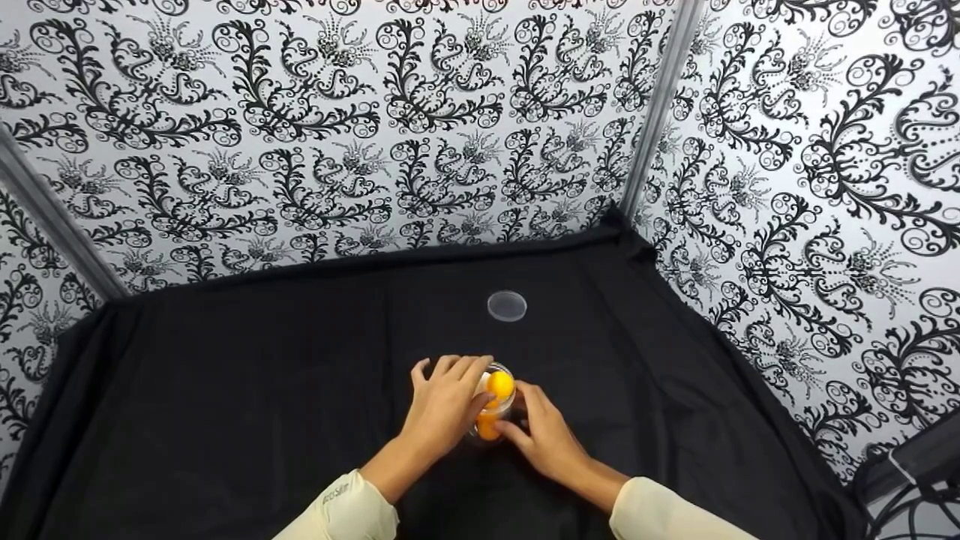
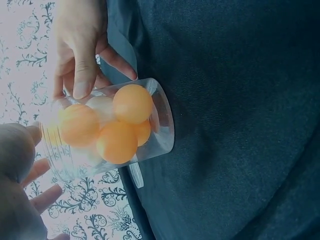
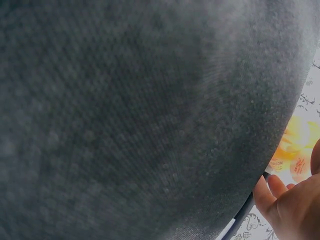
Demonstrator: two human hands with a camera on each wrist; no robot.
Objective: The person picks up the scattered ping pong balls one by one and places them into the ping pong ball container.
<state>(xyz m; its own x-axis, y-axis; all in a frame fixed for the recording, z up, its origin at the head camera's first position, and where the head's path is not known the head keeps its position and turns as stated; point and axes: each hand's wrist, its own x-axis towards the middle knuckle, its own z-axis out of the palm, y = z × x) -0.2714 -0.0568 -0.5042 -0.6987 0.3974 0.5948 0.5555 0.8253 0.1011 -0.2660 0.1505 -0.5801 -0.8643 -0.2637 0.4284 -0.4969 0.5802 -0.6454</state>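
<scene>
A clear plastic jar (image 2: 162, 120) stands on the black cloth, with orange table tennis balls (image 2: 117, 142) and a whitish one inside. An orange ball (image 1: 501, 385) shows at its mouth in the head view. My right hand (image 1: 551, 435) grips the jar's side, thumb near and fingers beyond. At the mouth, my left hand (image 1: 444, 405) has its fingers spread over the rim's left side, its thumb beside the top ball. The right wrist view catches only part of the right hand (image 3: 292, 207), with bright, washed-out balls (image 3: 300, 162) behind the fingers.
A round clear lid (image 1: 507, 306) lies flat on the black cloth (image 1: 300, 390), beyond the jar. Patterned black-and-white walls (image 1: 450, 112) close off the back and sides. Dark cables (image 1: 922, 495) hang at the lower right.
</scene>
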